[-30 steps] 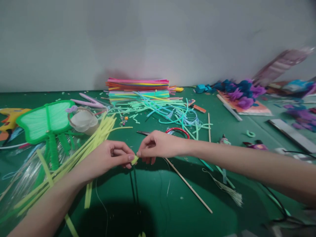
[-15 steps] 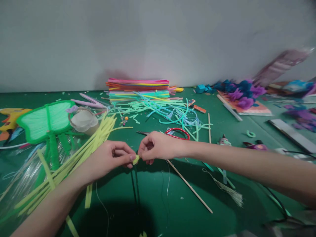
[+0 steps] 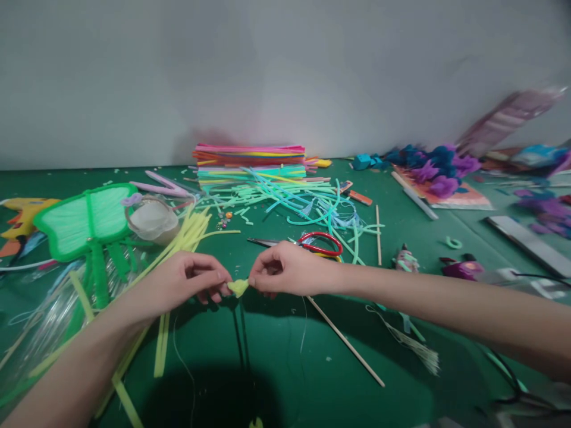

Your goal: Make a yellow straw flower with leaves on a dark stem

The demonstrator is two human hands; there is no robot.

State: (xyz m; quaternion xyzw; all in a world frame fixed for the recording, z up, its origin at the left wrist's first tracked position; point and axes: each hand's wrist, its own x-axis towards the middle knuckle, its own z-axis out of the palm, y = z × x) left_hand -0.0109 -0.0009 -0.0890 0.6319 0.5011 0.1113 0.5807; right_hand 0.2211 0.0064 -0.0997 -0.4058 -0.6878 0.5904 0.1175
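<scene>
Between my two hands, above the green table, is a small folded piece of yellow pipe cleaner [image 3: 238,288]. My left hand [image 3: 190,278] pinches its left end between thumb and fingertips. The right end sits in the fingertips of my right hand [image 3: 289,270]. Under my left forearm lies a bundle of yellow pipe cleaners [image 3: 190,235]. Red-handled scissors [image 3: 320,241] rest just behind my right hand, partly covered by it. A thin wooden stick [image 3: 345,342] extends toward the front right from beneath my right wrist.
A green fan-shaped craft piece [image 3: 89,223] and a yellow glue gun [image 3: 27,214] lie at left. Stacked coloured pipe cleaners [image 3: 250,157] sit by the wall, loose teal ones in front. A cream tassel [image 3: 413,348] and purple and blue flowers [image 3: 439,169] are at right.
My left hand has shifted slightly left, away from my right fingertips. More of the yellow piece now shows between the hands, which both still pinch it.
</scene>
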